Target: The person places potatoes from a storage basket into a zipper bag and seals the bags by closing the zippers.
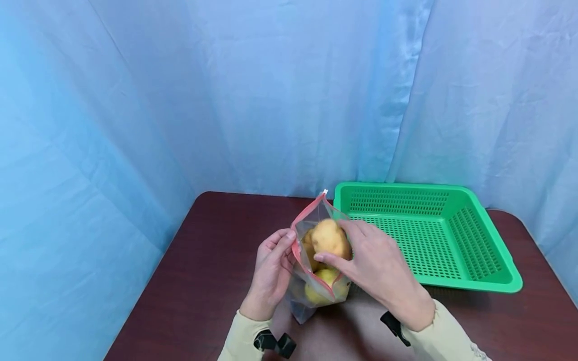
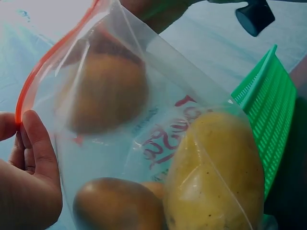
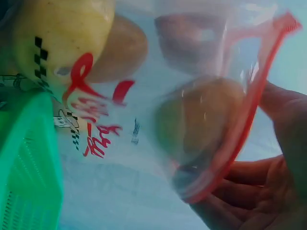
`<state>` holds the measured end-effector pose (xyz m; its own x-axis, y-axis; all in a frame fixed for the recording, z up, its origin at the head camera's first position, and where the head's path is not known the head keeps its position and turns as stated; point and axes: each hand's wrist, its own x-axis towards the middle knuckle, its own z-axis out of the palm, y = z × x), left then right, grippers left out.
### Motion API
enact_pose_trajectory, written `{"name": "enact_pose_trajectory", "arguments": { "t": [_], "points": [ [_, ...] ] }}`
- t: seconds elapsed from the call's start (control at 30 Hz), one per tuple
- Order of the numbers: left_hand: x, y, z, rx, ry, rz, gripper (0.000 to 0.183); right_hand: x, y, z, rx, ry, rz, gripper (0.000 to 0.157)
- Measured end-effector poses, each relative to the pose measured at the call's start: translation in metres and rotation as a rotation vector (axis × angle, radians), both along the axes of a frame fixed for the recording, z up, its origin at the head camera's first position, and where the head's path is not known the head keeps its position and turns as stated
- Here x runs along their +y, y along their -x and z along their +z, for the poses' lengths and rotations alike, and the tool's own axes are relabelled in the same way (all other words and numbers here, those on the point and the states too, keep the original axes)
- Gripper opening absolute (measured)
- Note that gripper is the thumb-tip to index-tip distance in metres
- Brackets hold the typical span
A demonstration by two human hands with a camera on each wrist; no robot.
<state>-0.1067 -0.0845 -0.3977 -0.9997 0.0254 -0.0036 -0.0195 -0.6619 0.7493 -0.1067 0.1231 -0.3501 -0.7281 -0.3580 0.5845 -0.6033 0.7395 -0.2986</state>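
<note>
My left hand pinches the red zip edge of a clear plastic bag between thumb and fingers. Its mouth gapes upward. My right hand grips a tan potato at the bag's mouth, thumb on the near side and fingers on the far side. Through the plastic, the right wrist view shows this potato just inside the red zip edge. Lower in the bag lie a large yellow potato with dark specks and a browner potato. Red lettering is printed on the bag.
A green perforated plastic basket stands right of the bag on the dark reddish-brown table. Light blue curtains hang behind and to the left of the table. Each wrist carries a black strap with a camera.
</note>
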Motion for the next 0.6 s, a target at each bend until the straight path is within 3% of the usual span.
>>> {"name": "enact_pose_trajectory", "arguments": {
  "t": [0.1, 0.17, 0.3, 0.4, 0.47, 0.6],
  "points": [
    [-0.001, 0.002, 0.000, 0.004, -0.002, 0.004, 0.015, 0.009, 0.003, -0.004, 0.094, 0.014, -0.013, 0.081],
    [-0.001, 0.002, 0.001, 0.008, 0.000, 0.000, 0.015, 0.019, 0.003, -0.007, 0.093, 0.062, -0.055, 0.071],
    [-0.002, 0.001, 0.003, 0.023, 0.007, 0.006, 0.014, 0.035, 0.002, -0.007, -0.149, 0.147, -0.159, 0.044],
    [-0.004, 0.001, 0.003, 0.022, 0.011, 0.023, 0.014, 0.038, 0.003, -0.007, -0.323, 0.164, -0.185, 0.026],
    [-0.005, 0.001, 0.004, 0.019, 0.011, 0.032, 0.014, 0.037, 0.005, -0.009, -0.328, 0.162, -0.159, 0.019],
    [-0.005, -0.002, 0.006, 0.019, 0.008, 0.039, 0.016, 0.030, 0.010, -0.009, -0.244, 0.207, -0.084, 0.014]
  ]
}}
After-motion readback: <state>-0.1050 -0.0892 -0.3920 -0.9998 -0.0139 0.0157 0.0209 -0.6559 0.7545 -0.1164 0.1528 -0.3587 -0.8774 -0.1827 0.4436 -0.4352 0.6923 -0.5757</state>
